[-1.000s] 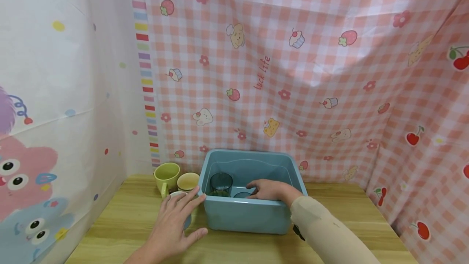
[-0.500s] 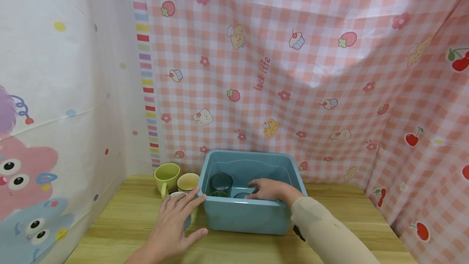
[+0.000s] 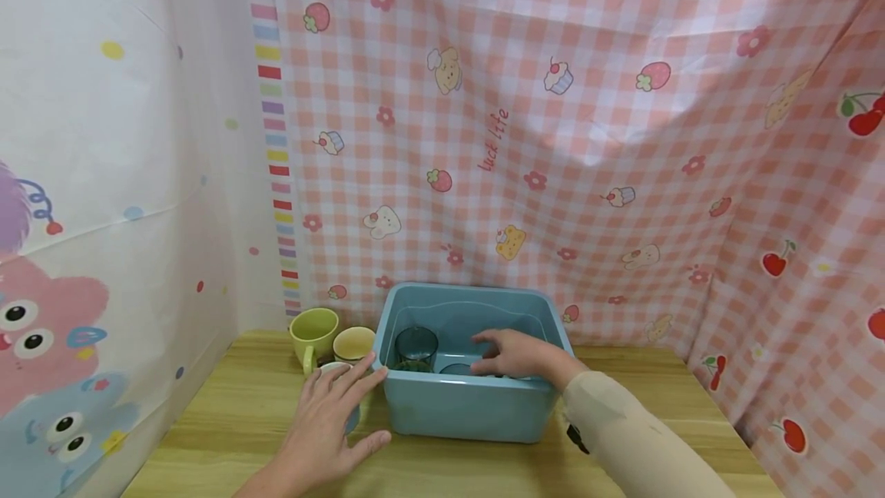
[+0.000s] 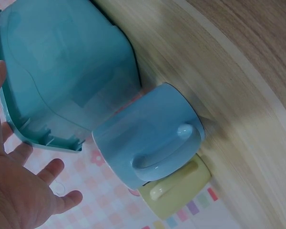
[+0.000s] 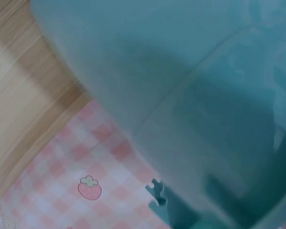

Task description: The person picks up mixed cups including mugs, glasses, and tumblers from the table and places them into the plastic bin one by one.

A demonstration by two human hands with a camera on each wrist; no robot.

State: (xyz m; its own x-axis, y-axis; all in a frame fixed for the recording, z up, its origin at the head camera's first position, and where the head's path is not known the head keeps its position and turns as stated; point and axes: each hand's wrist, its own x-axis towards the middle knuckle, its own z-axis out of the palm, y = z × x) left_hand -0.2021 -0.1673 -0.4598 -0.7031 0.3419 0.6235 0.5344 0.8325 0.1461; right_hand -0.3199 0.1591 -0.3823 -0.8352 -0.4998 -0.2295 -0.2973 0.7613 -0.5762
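A blue plastic bin [image 3: 470,410] stands on the table. My right hand [image 3: 518,353] is inside its right half, fingers loosely bent, with nothing seen gripped. Beside those fingertips shows the round dark rim of a glass [image 3: 455,369], its lower part hidden by the bin's front wall. Another dark, see-through glass [image 3: 417,343] stands at the bin's left. My left hand [image 3: 328,413] is spread, fingertips at the bin's left rim, above a light blue mug [image 4: 148,136] that it mostly covers in the head view. In the right wrist view only the bin's outside shows, without the hand.
Left of the bin stand a yellow-green mug [image 3: 314,338] and a cream-yellow cup [image 3: 355,343]. A pink checked cloth [image 3: 525,137] hangs behind, and a white printed cloth [image 3: 138,137] hangs at the left. The wooden table [image 3: 214,421] extends on both sides.
My right hand has risen slightly and shifted right, away from the glass rim in the bin, its fingers loosened. The left hand stays in the same place.
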